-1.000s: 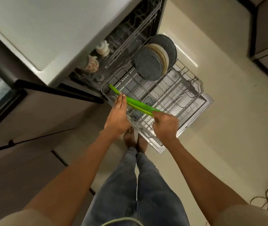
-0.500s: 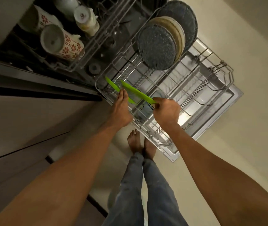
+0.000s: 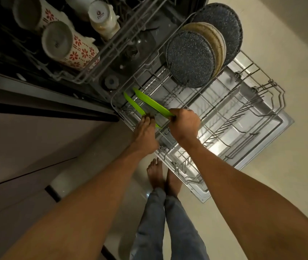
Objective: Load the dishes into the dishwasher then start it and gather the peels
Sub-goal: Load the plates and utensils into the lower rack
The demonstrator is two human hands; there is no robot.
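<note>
The two green plates, held together a second ago, now stand apart on edge in the front-left corner of the lower rack. The right hand grips the nearer plate's edge; the left hand, fingers straight, steadies the other. Loading is nearly settled here. Behind them stand speckled plates; flowered mugs sit on the upper rack. The rack's upright wires crowd the slots.
</note>
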